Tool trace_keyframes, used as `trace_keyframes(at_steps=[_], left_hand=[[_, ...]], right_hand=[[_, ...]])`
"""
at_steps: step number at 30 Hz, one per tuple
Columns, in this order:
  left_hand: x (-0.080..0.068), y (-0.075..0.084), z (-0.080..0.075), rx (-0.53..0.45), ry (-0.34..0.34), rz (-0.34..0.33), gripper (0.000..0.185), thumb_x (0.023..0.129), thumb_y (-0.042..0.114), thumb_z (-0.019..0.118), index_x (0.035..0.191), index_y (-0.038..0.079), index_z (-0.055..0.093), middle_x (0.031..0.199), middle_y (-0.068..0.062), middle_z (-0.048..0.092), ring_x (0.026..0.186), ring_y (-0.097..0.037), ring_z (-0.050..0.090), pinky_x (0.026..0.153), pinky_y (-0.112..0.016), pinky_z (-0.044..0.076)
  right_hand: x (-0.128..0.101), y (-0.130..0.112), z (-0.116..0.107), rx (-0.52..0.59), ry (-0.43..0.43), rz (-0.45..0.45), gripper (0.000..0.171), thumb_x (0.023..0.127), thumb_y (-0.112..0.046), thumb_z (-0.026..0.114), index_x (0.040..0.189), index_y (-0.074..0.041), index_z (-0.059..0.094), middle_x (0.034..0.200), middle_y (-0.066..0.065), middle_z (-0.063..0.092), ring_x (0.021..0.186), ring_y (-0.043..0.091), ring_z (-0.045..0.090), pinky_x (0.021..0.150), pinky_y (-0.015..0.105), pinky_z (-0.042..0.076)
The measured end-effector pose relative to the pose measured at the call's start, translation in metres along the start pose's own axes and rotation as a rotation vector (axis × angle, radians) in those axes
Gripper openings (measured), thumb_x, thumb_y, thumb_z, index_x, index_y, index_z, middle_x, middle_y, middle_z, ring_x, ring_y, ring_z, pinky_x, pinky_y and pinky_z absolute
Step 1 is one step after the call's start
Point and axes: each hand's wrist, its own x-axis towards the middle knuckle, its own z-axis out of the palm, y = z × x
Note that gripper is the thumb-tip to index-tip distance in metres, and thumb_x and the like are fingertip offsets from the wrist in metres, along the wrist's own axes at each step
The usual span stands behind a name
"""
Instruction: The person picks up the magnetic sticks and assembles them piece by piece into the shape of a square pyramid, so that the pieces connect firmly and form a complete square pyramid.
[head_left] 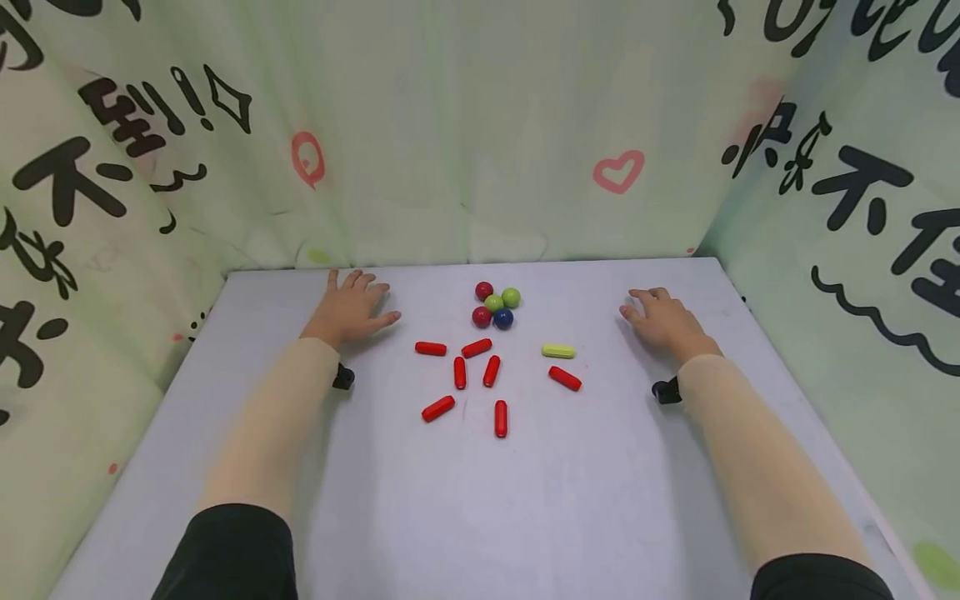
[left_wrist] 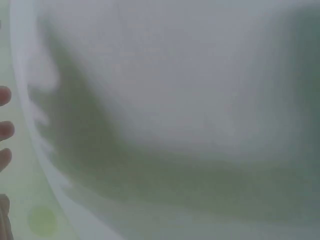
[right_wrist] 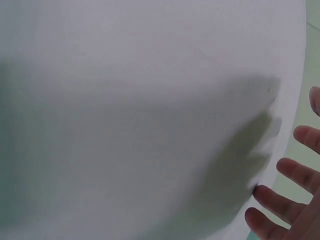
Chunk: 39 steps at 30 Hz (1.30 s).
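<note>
My left hand (head_left: 348,308) is held over the far left part of the white table, fingers spread, holding nothing. On the other side, my right hand (head_left: 662,321) reaches over the table with its fingers extended and nothing in its grasp. Between them sits a cluster of balls: two red balls (head_left: 482,317), two green balls (head_left: 511,297) and a blue ball (head_left: 503,318). Nearer to me lie several red sticks (head_left: 501,418), short and rounded, scattered at different angles. One yellow-green stick (head_left: 558,352) lies on the right, closest to my right hand. Spread fingertips (right_wrist: 290,167) show in the right wrist view.
The white table (head_left: 585,500) ends at a pale green curtain (head_left: 465,133) along its back, with more curtain on both sides bearing black lettering. A small black wrist camera (head_left: 342,377) sits on the left wrist, another camera (head_left: 667,392) on the right.
</note>
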Motion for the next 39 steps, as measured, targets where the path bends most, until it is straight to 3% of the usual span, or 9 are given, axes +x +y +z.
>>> trace_keyframes(at_steps=[10,15,21,27,32,39], left_hand=[[0.027,0.053,-0.002,0.094,-0.015,0.141,0.061,0.099,0.058,0.054,0.142,0.015,0.06,0.147,-0.012,0.057,0.143,-0.035,0.044,0.123,-0.06,0.023],[0.035,0.081,-0.006,0.011,-0.022,0.165,0.055,0.101,0.051,0.057,0.144,0.016,0.058,0.148,-0.011,0.056,0.142,-0.033,0.046,0.123,-0.057,0.027],[0.036,0.111,-0.008,-0.114,-0.001,0.189,0.053,0.102,0.043,0.059,0.147,0.017,0.055,0.149,-0.011,0.056,0.141,-0.032,0.047,0.121,-0.057,0.032],[0.037,0.128,-0.006,-0.206,0.021,0.177,0.05,0.102,0.036,0.059,0.148,0.018,0.053,0.149,-0.01,0.056,0.14,-0.031,0.047,0.118,-0.057,0.035],[0.033,0.135,0.001,-0.244,0.014,0.163,0.049,0.102,0.034,0.058,0.148,0.018,0.052,0.147,-0.008,0.058,0.138,-0.03,0.049,0.115,-0.055,0.037],[0.027,0.148,0.006,-0.278,0.039,0.187,0.044,0.102,0.032,0.062,0.143,0.02,0.057,0.137,-0.006,0.064,0.13,-0.029,0.054,0.11,-0.054,0.041]], right_hand=[[-0.016,-0.032,-0.013,-0.054,0.007,-0.1,0.056,0.107,-0.037,0.049,0.154,-0.006,0.043,0.156,0.03,0.037,0.141,0.051,0.039,0.114,0.069,0.032],[-0.027,-0.051,-0.015,-0.098,0.004,-0.185,0.051,0.105,-0.032,0.055,0.148,-0.006,0.052,0.149,0.027,0.048,0.135,0.046,0.049,0.111,0.066,0.039],[-0.045,-0.072,-0.016,-0.104,0.007,-0.253,0.048,0.104,-0.033,0.058,0.145,-0.008,0.057,0.149,0.024,0.05,0.136,0.044,0.05,0.11,0.065,0.042],[-0.064,-0.091,-0.016,-0.123,0.02,-0.293,0.046,0.103,-0.032,0.061,0.143,-0.009,0.06,0.145,0.022,0.055,0.132,0.042,0.055,0.107,0.063,0.045],[-0.074,-0.103,-0.003,-0.123,0.01,-0.334,0.044,0.102,-0.032,0.063,0.139,-0.008,0.062,0.139,0.021,0.059,0.125,0.04,0.06,0.103,0.059,0.051],[-0.083,-0.106,0.024,-0.081,-0.037,-0.292,0.04,0.097,-0.029,0.07,0.133,-0.011,0.067,0.125,0.013,0.065,0.109,0.03,0.065,0.096,0.053,0.055]])
